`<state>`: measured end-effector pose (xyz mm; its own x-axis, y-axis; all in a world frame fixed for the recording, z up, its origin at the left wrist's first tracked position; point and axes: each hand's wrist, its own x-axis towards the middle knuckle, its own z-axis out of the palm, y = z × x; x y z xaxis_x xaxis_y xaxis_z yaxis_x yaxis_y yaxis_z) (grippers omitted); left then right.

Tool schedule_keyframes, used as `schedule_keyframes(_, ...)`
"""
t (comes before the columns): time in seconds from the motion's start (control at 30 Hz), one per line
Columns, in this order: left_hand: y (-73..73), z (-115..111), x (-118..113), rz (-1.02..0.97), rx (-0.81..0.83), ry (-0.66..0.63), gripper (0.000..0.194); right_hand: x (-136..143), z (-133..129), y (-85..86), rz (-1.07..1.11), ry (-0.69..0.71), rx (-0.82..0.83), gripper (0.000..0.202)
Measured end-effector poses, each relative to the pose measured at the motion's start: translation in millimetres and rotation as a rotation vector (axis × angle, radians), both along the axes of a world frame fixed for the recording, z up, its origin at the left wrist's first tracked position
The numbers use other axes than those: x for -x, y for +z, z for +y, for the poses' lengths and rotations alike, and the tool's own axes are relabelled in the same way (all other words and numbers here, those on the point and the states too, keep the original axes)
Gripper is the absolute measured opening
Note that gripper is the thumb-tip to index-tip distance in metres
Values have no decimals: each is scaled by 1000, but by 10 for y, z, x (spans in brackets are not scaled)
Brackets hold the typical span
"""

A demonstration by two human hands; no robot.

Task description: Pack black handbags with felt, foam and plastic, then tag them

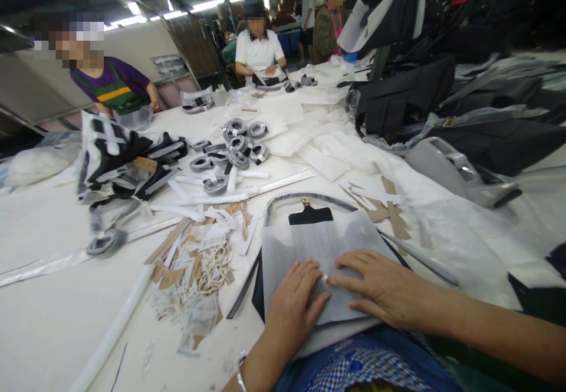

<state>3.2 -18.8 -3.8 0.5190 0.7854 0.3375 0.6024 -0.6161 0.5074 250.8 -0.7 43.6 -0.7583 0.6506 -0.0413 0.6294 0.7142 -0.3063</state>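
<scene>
A black handbag lies in front of me, largely hidden under a thin whitish wrapping sheet. My left hand rests on the sheet, fingers stretched forward and thumb apart. From the right, my right hand lies flat on the same sheet with its fingers spread. Between the fingertips of both hands is a small bright white spot, too small to name. Past the sheet's far edge, a black flap with a gold-coloured clasp shows inside the arch of a plastic-wrapped handle.
Tags and strings lie left of the bag, cardboard strips to its right. Coiled wrapped straps and black-and-white bag pieces lie farther off. Black bags are piled at right. Several people stand around the table.
</scene>
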Motion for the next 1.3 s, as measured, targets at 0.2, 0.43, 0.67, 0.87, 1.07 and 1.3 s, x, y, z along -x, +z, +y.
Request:
schedule_keyframes(0.2, -11, -4, 7, -3, 30, 5, 29, -16, -21, -27, 25, 33, -37, 47)
schedule_keyframes(0.43, -13, 9, 1, 8, -14, -6, 27, -19, -72, -119, 8, 0, -72, 54)
schedule_keyframes(0.67, -23, 31, -22, 72, -91, -25, 26, 33, -115, -151, -57, -33, -103, 49)
schedule_keyframes(0.87, 67, 72, -32, 245, -21, -70, 28, 58, -138, -185, -66, -90, -131, 45)
schedule_keyframes(1.07, 266, 57, 121, 399, 30, -118, 44, -133, -169, -298, -52, -17, -228, 66)
schedule_keyframes(1.3, 61, 74, 187, 398, -204, -108, 53, -258, -185, -443, -4, 11, -316, 69)
